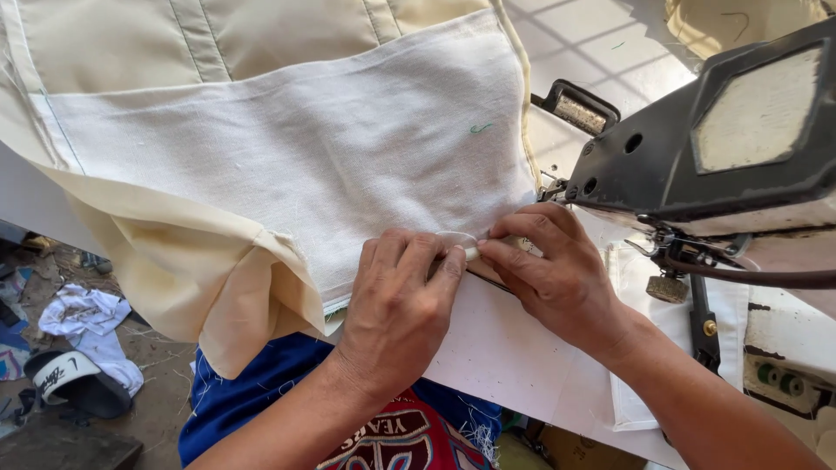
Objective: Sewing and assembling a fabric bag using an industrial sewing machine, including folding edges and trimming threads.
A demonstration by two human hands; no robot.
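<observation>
Fingertips met at the near edge of the white lining panel (305, 148), both hands pinched together on its folded hem: left hand (402, 300) pressing it flat, right hand (549, 270) steering it toward the sewing machine (723, 148). Cream fabric (192, 270) hung off the worktop (505, 348), out of my way. Needle and presser foot stayed hidden behind my right hand.

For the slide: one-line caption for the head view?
Left hand and right hand pinch a folded edge of white fabric beside a black sewing machine.
</observation>
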